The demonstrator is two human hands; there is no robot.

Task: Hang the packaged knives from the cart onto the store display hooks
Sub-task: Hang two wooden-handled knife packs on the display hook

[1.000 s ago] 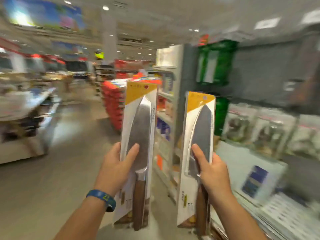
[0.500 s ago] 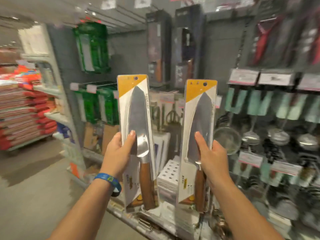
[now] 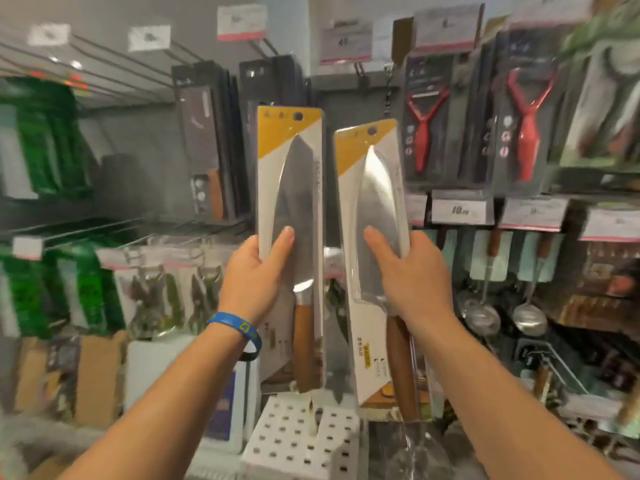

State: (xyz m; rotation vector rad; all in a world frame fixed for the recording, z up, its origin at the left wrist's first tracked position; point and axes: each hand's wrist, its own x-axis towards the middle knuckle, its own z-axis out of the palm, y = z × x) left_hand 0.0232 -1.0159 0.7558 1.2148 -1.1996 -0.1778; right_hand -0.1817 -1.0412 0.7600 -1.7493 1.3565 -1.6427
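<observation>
Grey store wall [image 3: 145,140] with wire display hooks [image 3: 360,68] is filling the far view. The left hand [image 3: 258,271] is holding a flat white-and-yellow carded steel knife pack [image 3: 291,188] upright; the right hand [image 3: 412,275] is holding a matching knife pack [image 3: 372,209] just right. Each grip is wrapping a card edge, thumb in front. Judgement: packs are looking stiff, light, slick; mid-card hold is leaving hang holes [image 3: 298,116] free.

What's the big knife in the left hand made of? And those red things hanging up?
Left packaged knife: blade looks like polished steel, grey and mirror-shiny; handle looks like varnished wood, warm brown, though it could be wood-look plastic. Red peelers: probably glossy plastic, judging by the bright even colour; blur leaves it open.
</observation>
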